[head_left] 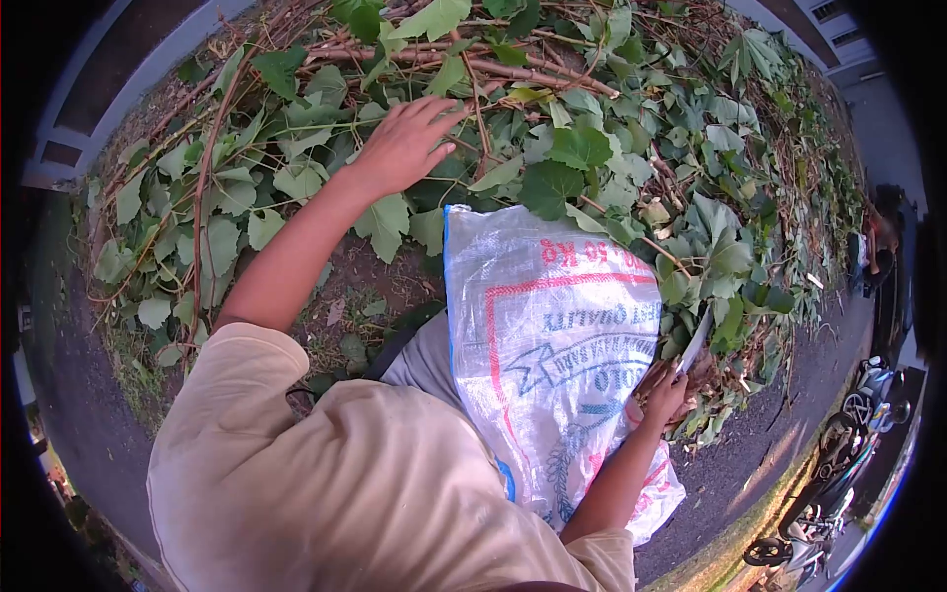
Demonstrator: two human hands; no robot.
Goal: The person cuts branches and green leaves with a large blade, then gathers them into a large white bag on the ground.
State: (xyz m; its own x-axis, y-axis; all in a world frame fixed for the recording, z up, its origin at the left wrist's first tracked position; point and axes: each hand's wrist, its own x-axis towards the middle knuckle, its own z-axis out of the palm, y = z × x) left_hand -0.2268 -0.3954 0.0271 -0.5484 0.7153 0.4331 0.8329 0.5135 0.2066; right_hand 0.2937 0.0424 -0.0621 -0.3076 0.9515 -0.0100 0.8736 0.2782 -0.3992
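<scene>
My left hand [406, 148] reaches forward over the pile of cut vines, fingers stretched out and holding nothing. Under and around it lie broad green leaves [580, 148] and brown stems [493, 69]. Down at the right, my right hand [666, 397] is closed around a knife whose pale blade [696, 341] points up toward the leaves. The handle is mostly hidden in my fingers. A white woven sack [582, 296] with red and blue print is spread over my lap, between my two arms.
Bare soil [370, 286] shows left of the sack. Dark pavement [730, 488] borders the pile at the right. Motorcycles [824, 493] stand along the far right, and another person [881, 237] is at the right edge. A wall [99, 79] runs along the upper left.
</scene>
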